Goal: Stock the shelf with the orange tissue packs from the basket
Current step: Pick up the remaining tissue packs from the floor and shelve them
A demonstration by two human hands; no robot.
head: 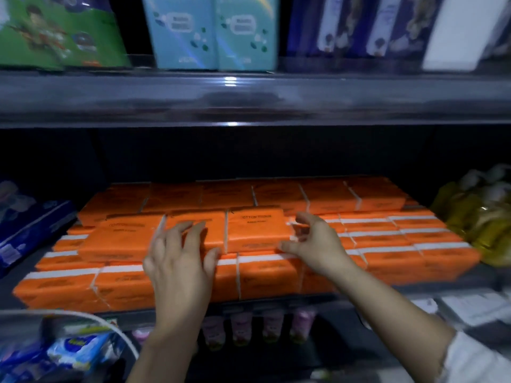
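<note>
Orange tissue packs (387, 252) fill the middle shelf (456, 280) in stacked rows. Two more orange packs lie side by side on top of the front stack. My left hand (179, 261) rests with straight fingers on the left top pack (204, 219), its thumb at the front edge. My right hand (315, 241) curls its fingers and thumb round the right end of the right top pack (257, 228). The basket's pale rim (91, 316) shows at the bottom left, and I see no orange packs in the part in view.
A blue package (27, 230) lies left of the orange stack, and yellow bottles (475, 217) stand at its right. The upper shelf's lip (249, 100) overhangs, with green, teal (215, 31) and dark packs above. Pink bottles (243, 324) line the shelf below.
</note>
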